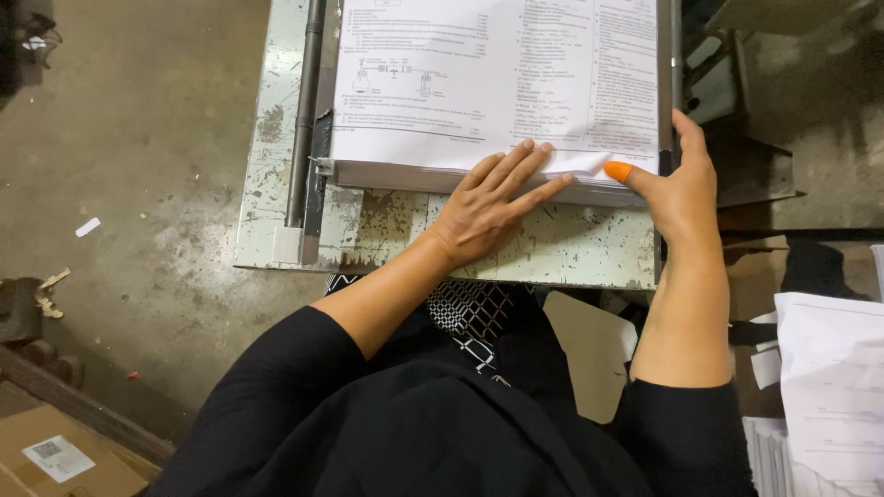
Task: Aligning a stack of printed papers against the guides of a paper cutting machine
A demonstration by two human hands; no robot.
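Head view: you are pressing your left hand (488, 204) flat, fingers spread, on the near edge of the thick paper stack (497, 101) lying on the worn metal table (387, 235). Your right hand (677, 184) is pinching its right corner, an orange rubber thumb cap (619, 171) helping grip. Sheets look light, floppy and slippery; the stack is probably heavy, so grip it at the edges.

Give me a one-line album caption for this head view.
Left hand flat on a thick stack of printed sheets, right hand with orange thumb cover lifting a corner, on a worn metal table.

Paper stack (497, 83) lies on the metal table (571, 248) (near edge bare); loose sheets (829, 368) lie right.
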